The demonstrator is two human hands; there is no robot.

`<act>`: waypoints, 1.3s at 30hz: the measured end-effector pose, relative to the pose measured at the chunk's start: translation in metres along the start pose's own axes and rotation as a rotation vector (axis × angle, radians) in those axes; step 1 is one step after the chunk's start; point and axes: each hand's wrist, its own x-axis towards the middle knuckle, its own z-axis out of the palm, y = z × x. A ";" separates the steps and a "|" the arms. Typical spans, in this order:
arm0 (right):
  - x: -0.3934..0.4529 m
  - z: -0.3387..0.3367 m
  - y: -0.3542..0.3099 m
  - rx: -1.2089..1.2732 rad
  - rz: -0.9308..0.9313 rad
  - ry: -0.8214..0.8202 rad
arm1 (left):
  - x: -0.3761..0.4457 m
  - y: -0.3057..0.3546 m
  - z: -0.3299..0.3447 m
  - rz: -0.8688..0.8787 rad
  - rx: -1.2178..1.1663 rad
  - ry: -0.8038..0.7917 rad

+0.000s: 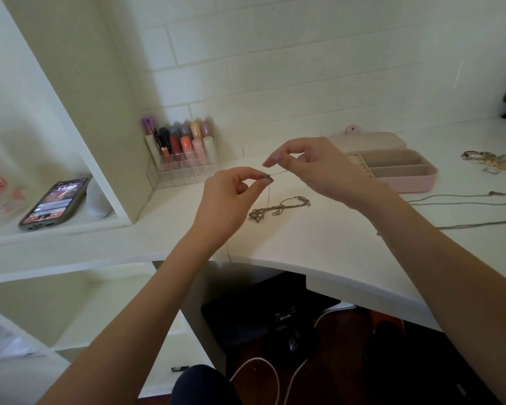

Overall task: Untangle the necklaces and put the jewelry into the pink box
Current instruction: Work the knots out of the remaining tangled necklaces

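I observe both hands raised above the white desk at centre frame, working a thin silver chain. The left hand pinches a small knot or clasp of that chain between thumb and forefinger. The right hand pinches the same strand just up and to the right of it. The short run between the two grips is taut and slopes upward to the right; that is its long axis.

From the left hand's pinch a strand drops straight down to the tangled necklace pile lying on the desk directly below and between the hands. The pile remains bunched, so I judge the untangling unfinished.

The pink box stands open at right of centre, just behind the right hand, its compartments holding nothing I can see. The right hand is plainly nearer to it. More chains trail along the desk at the right edge, and a beaded piece lies at upper right.

I judge the next move turns on drawing the strand apart along its slope.
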 end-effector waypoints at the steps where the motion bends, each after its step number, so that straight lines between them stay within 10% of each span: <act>1: 0.000 0.001 -0.001 -0.008 0.000 -0.002 | 0.000 -0.002 0.000 0.049 0.081 0.043; 24: 0.001 0.005 0.000 0.253 0.128 -0.154 | 0.003 -0.011 -0.008 0.610 0.784 0.463; 39: 0.000 0.000 -0.003 0.292 0.057 -0.106 | -0.007 0.006 -0.003 0.276 0.133 0.209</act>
